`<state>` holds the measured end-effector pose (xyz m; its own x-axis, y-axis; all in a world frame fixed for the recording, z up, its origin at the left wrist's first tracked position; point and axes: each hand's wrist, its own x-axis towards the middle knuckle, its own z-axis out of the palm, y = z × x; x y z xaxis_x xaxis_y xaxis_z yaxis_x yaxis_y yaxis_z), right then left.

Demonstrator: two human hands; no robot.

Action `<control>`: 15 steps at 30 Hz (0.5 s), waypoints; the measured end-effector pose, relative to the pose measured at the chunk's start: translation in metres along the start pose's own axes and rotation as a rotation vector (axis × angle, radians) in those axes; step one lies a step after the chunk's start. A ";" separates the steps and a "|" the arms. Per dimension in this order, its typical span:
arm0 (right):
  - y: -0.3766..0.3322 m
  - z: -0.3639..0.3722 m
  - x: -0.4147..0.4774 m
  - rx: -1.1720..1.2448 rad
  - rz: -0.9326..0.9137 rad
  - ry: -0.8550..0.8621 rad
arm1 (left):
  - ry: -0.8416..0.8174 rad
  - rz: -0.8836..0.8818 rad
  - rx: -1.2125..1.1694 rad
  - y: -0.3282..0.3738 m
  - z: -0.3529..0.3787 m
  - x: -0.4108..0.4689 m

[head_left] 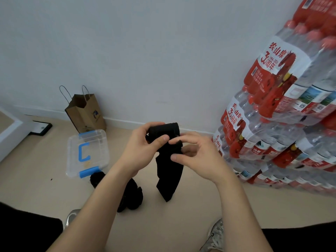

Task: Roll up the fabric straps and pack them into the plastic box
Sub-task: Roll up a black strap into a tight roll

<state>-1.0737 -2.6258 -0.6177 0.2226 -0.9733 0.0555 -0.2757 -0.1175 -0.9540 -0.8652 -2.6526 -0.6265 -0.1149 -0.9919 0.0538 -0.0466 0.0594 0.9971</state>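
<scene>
Left hand (143,144) and right hand (198,155) fingers (181,139) grasp black strap (169,171), top rolled, tail dangling.

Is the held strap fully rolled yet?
No, a long tail of the black strap hangs unrolled below the left hand and right hand.

brown paper bag (85,113) by wall, shrink-wrapped water bottle packs (283,113) stacked at rt

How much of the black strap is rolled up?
Only part. The strap is a roll at the top, held by the left hand and right hand; its tail hangs loose below.
</scene>
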 end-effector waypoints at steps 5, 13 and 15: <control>0.004 0.007 0.003 -0.055 0.072 0.217 | -0.029 -0.060 -0.075 0.009 0.000 -0.002; 0.009 0.014 0.008 -0.060 0.113 0.427 | -0.224 -0.042 -0.055 0.017 0.002 -0.009; 0.012 0.008 0.009 -0.005 0.130 0.312 | -0.219 -0.019 -0.053 0.015 0.004 -0.010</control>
<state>-1.0671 -2.6338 -0.6308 -0.1115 -0.9935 0.0222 -0.2880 0.0109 -0.9576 -0.8682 -2.6414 -0.6127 -0.3274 -0.9445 0.0281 0.0008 0.0294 0.9996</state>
